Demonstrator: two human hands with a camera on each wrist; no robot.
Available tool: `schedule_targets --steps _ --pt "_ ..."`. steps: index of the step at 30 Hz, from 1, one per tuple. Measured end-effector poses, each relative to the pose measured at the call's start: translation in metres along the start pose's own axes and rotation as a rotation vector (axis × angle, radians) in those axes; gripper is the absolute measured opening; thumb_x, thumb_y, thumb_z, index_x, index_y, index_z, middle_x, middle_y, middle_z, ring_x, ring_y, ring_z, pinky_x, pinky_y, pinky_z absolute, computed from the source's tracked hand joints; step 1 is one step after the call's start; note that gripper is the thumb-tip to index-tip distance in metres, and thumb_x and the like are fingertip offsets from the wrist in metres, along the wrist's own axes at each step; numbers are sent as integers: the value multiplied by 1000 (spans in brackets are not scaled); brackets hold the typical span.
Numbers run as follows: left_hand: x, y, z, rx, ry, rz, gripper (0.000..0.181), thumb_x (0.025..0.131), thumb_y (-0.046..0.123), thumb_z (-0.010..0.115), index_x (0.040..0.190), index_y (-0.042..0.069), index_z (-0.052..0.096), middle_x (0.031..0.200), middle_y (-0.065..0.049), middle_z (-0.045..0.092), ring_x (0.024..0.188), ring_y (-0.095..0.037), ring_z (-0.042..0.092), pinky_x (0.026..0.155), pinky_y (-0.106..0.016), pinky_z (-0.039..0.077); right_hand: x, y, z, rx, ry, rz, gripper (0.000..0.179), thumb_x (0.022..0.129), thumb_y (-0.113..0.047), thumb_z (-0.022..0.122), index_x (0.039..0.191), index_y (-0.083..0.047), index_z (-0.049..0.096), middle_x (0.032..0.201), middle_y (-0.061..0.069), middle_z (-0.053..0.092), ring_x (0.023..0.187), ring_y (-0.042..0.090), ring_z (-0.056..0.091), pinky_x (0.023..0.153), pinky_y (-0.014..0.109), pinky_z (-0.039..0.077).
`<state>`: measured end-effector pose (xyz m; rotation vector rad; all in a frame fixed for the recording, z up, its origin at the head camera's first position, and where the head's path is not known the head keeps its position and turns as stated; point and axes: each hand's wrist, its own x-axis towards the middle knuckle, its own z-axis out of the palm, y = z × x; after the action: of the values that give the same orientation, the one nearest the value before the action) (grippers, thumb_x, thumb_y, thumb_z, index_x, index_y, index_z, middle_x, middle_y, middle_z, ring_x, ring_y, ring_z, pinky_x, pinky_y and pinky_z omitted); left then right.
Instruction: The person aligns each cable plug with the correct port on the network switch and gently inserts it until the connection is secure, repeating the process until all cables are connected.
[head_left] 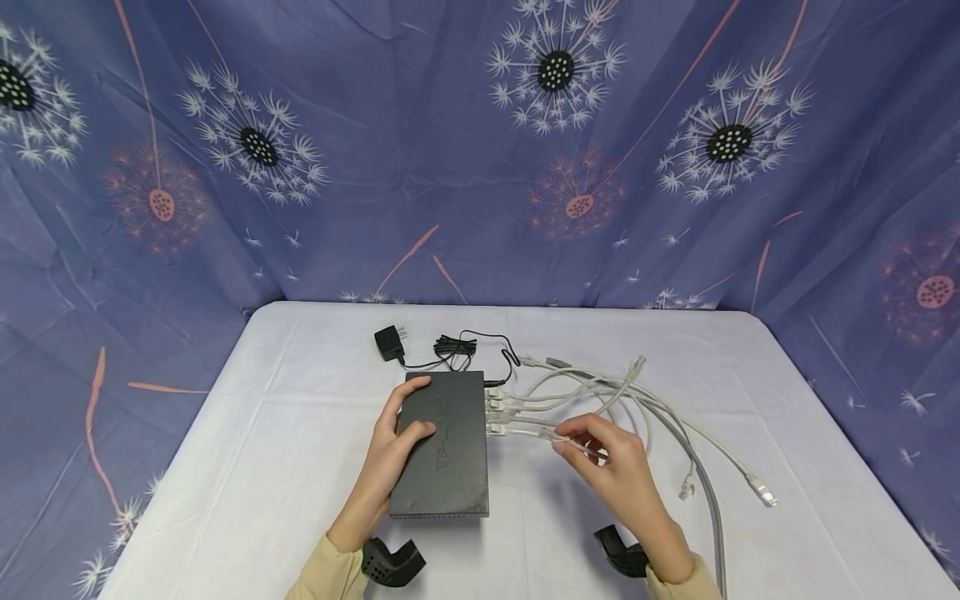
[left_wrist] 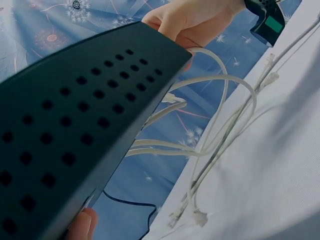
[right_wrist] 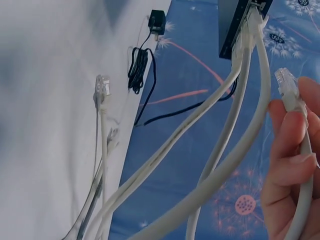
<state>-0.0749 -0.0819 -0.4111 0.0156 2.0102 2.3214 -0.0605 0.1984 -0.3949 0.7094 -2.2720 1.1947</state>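
My left hand (head_left: 390, 450) grips a black network switch (head_left: 457, 467) along its left side, thumb on the top face. A fingertip shows at the lower edge of the switch in the left wrist view. Several pale Ethernet cables (head_left: 528, 400) are plugged into the ports on its right side. Between thumb and fingers, my right hand (head_left: 618, 467) pinches another Ethernet cable just behind its clear plug (right_wrist: 287, 82). That plug points towards the switch and stands apart from the ports in the right wrist view.
A black power adapter (head_left: 389, 342) lies behind the switch, its cord (head_left: 454, 344) bundled and plugged in at the back right. Loose Ethernet plugs (head_left: 762, 490) and a thick grey cable (head_left: 708, 492) spread over the white table (head_left: 300, 433). A patterned blue cloth (head_left: 420, 167) hangs behind.
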Motion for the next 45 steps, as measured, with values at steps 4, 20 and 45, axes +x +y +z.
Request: schedule_targets --steps 4,20,45 --pt "0 1 1 -4 -1 -3 58 84 1 55 137 23 49 130 -13 47 105 -27 49 82 -37 41 1 -3 4 31 -17 -12 34 69 10 78 92 -13 68 79 -3 64 57 5 50 48 15 37" --pt "-1 3 3 -10 -3 -8 58 84 0 55 137 22 48 134 -11 44 111 -26 46 88 -39 38 6 -12 13 22 -58 -78 27 73 6 76 90 -13 68 78 -8 59 54 11 47 49 17 37" --pt "-2 7 9 -17 -24 -14 58 84 2 56 137 23 49 130 -13 47 102 -26 50 79 -37 43 14 -15 36 -83 13 -288 20 96 -24 58 84 -10 67 81 -4 59 65 9 55 56 15 41"
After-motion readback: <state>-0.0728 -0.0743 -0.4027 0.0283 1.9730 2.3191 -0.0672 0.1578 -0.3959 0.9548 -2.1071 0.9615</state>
